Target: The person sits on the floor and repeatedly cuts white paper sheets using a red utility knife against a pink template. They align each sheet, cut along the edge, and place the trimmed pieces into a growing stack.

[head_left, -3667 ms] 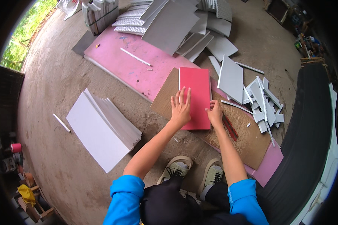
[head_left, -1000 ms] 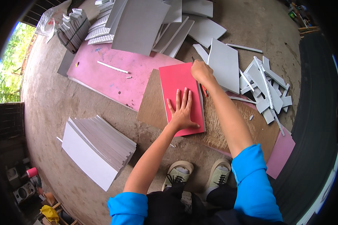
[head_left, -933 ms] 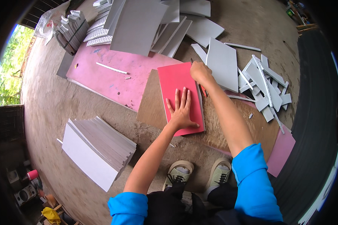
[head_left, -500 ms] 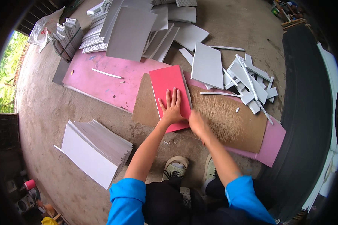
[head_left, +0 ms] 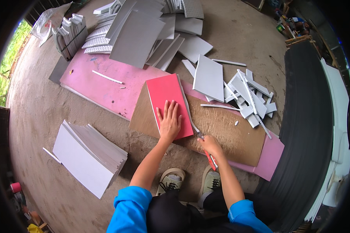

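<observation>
- The red board (head_left: 165,91) lies flat over the brown board (head_left: 237,134), its long axis running roughly from 11 to 5 o'clock.
- The left hand (head_left: 170,123) is nearer: it rests on the red board's near half, touching it, palm down, grip wide with fingers spread towards 12 o'clock and closed on nothing.
- The right hand (head_left: 210,145) has a narrow grip, wrapped around the red cutter (head_left: 211,160), just beyond the red board's near right corner.
- From the right grip, the red board lies between 10 and 11 o'clock; the cutter runs nearly parallel to its long axis, handle end at 5.
- A white strip (head_left: 194,125) follows the red board's right edge, its near end by the cutter's tip; whether they touch is too small to tell.
- Offcuts (head_left: 256,95) lie between 1 and 2 o'clock from the right hand; the white stack (head_left: 85,159) stands at 8 from the left.
</observation>
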A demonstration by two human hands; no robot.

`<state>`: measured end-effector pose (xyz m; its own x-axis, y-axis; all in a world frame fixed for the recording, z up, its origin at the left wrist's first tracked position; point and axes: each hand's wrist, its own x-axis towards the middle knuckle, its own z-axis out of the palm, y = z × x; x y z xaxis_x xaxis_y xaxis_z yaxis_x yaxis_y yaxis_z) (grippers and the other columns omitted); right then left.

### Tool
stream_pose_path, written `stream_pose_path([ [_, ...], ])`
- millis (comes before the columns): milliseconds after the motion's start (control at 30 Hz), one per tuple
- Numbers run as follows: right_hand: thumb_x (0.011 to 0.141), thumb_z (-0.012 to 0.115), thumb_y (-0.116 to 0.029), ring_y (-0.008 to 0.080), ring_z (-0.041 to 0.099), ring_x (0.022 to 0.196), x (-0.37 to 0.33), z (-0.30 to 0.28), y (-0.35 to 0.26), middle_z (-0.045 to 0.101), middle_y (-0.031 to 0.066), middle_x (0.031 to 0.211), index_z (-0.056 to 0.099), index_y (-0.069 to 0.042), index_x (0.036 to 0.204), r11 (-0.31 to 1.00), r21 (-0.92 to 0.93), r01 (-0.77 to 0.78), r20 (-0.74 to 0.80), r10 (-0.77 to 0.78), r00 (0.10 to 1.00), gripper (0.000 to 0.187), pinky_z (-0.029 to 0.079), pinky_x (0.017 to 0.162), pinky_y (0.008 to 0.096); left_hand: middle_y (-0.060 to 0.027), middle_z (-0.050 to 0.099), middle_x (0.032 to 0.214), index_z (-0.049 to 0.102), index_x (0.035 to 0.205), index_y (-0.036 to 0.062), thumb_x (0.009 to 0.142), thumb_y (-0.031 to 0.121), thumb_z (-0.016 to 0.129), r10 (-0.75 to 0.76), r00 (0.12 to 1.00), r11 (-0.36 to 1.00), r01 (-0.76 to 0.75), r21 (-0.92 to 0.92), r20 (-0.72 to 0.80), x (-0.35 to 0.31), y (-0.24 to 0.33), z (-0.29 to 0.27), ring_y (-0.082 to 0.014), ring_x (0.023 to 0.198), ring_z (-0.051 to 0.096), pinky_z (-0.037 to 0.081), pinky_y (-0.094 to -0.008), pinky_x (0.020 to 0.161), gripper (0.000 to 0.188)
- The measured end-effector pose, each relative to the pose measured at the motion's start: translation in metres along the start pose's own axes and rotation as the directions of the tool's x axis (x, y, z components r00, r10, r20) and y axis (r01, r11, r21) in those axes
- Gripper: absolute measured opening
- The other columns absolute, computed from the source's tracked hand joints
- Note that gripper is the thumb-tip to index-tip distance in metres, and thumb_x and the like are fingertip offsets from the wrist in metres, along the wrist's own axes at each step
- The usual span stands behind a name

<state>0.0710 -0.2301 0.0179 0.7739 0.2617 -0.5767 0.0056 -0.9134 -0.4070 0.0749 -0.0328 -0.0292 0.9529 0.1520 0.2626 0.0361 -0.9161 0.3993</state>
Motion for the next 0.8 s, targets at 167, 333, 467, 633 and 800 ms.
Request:
stream_pose_path([
  [167, 0.085, 0.054, -0.026, 0.0324, 0.062, 0.062, -0.001, -0.038, -0.010, 0.062, 0.0204, 0.074, 0.057, 0.003, 0.089, 0.997, -0.071, -0.031, 0.023, 0.032, 0.999, 0.029, 0.047, 0.068, 0.0440, -0.0079, 0.032, 0.141, 0.038, 0.132, 0.0070, 0.089, 0.027, 0.048, -0.022, 0.999, 1.000, 0.022, -0.001, 0.024, -0.005, -0.008, -0.004, -0.0256, 0.136, 0.018, 0.006, -0.0555, 0.109, 0.048],
  [333, 0.090, 0.049, -0.024, 0.0233, 0.063, 0.055, 0.041, -0.053, -0.040, 0.059, 0.0137, 0.064, 0.050, 0.002, 0.090, 0.904, 0.421, -0.068, -0.123, 0.131, 0.984, 0.026, 0.048, 0.051, 0.0349, -0.0081, 0.032, 0.140, 0.038, 0.131, 0.0074, 0.088, 0.024, 0.049, -0.040, 0.999, 0.999, 0.040, -0.010, 0.015, -0.003, -0.011, -0.008, -0.0255, 0.136, 0.019, 0.005, -0.0550, 0.109, 0.048],
  [467, 0.089, 0.050, -0.025, 0.0311, 0.064, 0.070, 0.115, -0.013, -0.042, 0.061, 0.0218, 0.080, 0.047, 0.006, 0.092, 0.878, 0.471, 0.084, -0.275, 0.056, 0.960, 0.031, 0.050, 0.061, 0.0400, -0.0080, 0.033, 0.140, 0.037, 0.131, 0.0082, 0.087, 0.022, 0.051, -0.025, 1.000, 0.997, 0.026, -0.071, 0.008, 0.004, -0.005, -0.003, -0.0254, 0.135, 0.020, 0.006, -0.0527, 0.109, 0.049],
  [633, 0.082, 0.059, -0.021, 0.0381, 0.062, 0.082, 0.148, -0.003, -0.051, 0.061, 0.0257, 0.085, 0.048, 0.008, 0.096, 0.925, 0.371, 0.084, -0.334, 0.048, 0.941, 0.034, 0.049, 0.068, 0.0439, -0.0081, 0.035, 0.139, 0.035, 0.132, 0.0059, 0.086, 0.023, 0.052, -0.029, 0.999, 0.993, 0.027, -0.118, -0.018, 0.006, -0.005, -0.004, -0.0256, 0.135, 0.021, 0.007, -0.0502, 0.110, 0.052],
  [800, 0.078, 0.065, -0.017, 0.0149, 0.056, 0.059, 0.134, -0.023, -0.058, 0.058, 0.0067, 0.071, 0.057, 0.003, 0.085, 0.644, 0.764, -0.024, 0.026, 0.006, 1.000, 0.022, 0.043, 0.044, 0.0271, -0.0077, 0.028, 0.139, 0.031, 0.137, 0.0200, 0.082, 0.038, 0.056, -0.179, 0.983, 0.975, 0.183, -0.124, 0.048, 0.007, 0.006, -0.014, -0.0275, 0.137, 0.013, 0.003, -0.0622, 0.104, 0.063],
])
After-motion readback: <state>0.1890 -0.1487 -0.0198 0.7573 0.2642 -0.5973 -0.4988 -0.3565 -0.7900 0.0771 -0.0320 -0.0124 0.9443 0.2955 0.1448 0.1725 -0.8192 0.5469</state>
